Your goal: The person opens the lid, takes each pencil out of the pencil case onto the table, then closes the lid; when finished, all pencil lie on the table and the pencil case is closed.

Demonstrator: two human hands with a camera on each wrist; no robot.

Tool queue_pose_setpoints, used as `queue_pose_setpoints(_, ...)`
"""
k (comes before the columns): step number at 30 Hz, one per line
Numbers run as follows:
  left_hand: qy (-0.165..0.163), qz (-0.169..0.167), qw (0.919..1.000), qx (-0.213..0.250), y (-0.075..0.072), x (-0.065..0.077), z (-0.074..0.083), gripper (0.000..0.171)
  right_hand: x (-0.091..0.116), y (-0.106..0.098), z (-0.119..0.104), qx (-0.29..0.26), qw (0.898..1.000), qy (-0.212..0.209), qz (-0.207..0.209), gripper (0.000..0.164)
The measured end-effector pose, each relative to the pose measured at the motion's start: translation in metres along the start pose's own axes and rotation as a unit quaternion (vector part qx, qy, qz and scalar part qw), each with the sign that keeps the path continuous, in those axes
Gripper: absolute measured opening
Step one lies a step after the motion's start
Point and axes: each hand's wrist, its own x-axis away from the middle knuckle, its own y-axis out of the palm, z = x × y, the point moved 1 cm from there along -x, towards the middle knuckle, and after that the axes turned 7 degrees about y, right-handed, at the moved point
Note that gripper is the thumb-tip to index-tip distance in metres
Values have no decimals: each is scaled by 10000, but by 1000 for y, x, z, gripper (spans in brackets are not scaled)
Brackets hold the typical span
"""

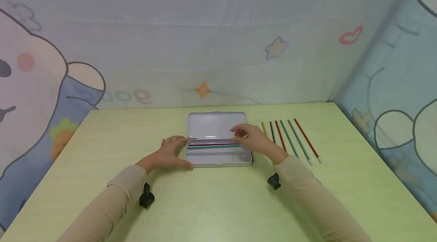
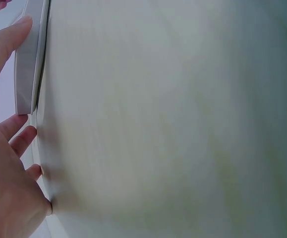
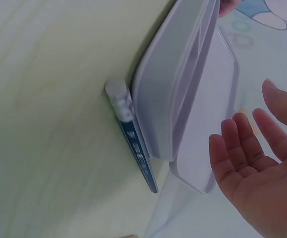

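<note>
A white metal pencil case stands on the table, its lid folded back behind it. In its rear compartment lie a teal pencil and a dark red pencil. My left hand holds the case's left end, thumb on the front wall and a finger at the far corner. Above the right rear of the case hovers my right hand, fingers loosely bent and nothing between them. Against the case's right end rests a dark pencil with a white eraser, on the table.
Right of the case several pencils lie side by side, among them a yellow pencil, a black pencil, a teal pencil and a red pencil. A printed cloth hangs behind the pale green table.
</note>
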Motion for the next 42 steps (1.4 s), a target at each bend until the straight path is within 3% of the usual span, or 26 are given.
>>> queue_pose_setpoints(10,12,64,10000,-59,0,1,0,92,-6,18,7,-71,9985,-370,-390,32)
queue_pose_setpoints(24,32,32,10000,-70,-1,2,2,92,-8,29,10,132,9953,66,-955,32)
queue_pose_setpoints(36,-7,-9,10000,-75,0,1,2,92,-10,35,10,273,9929,112,-1150,29)
queue_pose_setpoints(42,17,-4,10000,-40,-1,1,2,92,-12,37,7,731,9900,-111,-1201,25)
